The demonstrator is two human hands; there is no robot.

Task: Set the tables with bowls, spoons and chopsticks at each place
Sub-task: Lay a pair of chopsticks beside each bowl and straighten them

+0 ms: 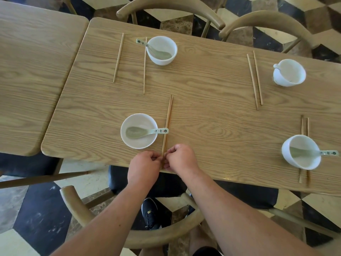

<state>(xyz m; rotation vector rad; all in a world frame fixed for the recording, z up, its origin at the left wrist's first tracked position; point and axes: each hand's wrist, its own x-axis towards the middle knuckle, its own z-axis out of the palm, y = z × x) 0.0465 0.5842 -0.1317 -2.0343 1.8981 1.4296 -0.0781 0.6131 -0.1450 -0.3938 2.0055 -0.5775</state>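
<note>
2 bare forearms without sleeves; black shoe [149,213] with a gold mark; dark shorts [204,251].

Wooden table [203,85] with oak grain and rounded corners, butted against a second wooden table [33,71] at left; nothing is seen on the visible part of that one. 4 white bowls are set on the main table: far-left bowl [167,41] and near-left bowl [129,140], each with a green spoon inside; far-right bowl [289,72], tilted; near-right bowl [299,163], resting on a chopstick pair [304,125]. Near-left chopsticks [168,117] lie together just right of their bowl. Far-left chopsticks [118,58] are spread apart. Far-right chopsticks [254,80] lie close, well left of their bowl.
</note>
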